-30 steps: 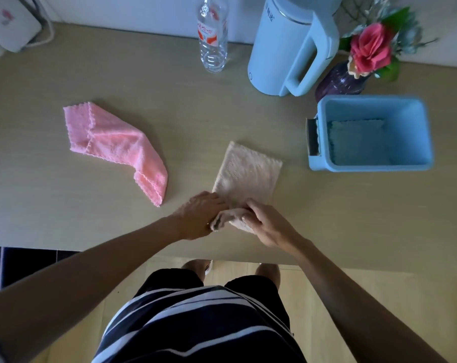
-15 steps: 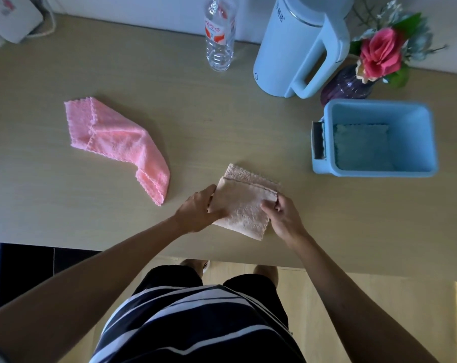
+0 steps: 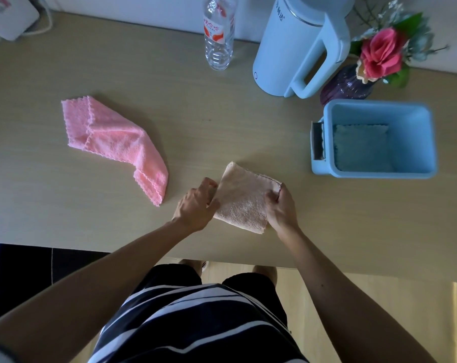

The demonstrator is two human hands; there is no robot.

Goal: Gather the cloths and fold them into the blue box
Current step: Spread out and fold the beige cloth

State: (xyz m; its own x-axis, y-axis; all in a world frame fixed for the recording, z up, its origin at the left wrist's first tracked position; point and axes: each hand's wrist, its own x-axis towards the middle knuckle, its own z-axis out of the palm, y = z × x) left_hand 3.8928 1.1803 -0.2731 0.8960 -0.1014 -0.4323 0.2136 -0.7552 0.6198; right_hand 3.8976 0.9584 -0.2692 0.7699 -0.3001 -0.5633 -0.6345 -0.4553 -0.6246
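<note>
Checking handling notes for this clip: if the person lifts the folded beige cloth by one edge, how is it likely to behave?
Probably floppy: the beige cloth is soft fleecy fabric, so its layers would likely sag open unless both the left hand and right hand support it. Likely light for its size, since it lies thin on the table. Hardly slippery; the nap should grip.

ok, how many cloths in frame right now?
3. A beige cloth folded on the table between the left hand and right hand; a pink cloth lying loose to its left; a blue-grey cloth flat inside the blue box. Others could be hidden beneath it.
</note>
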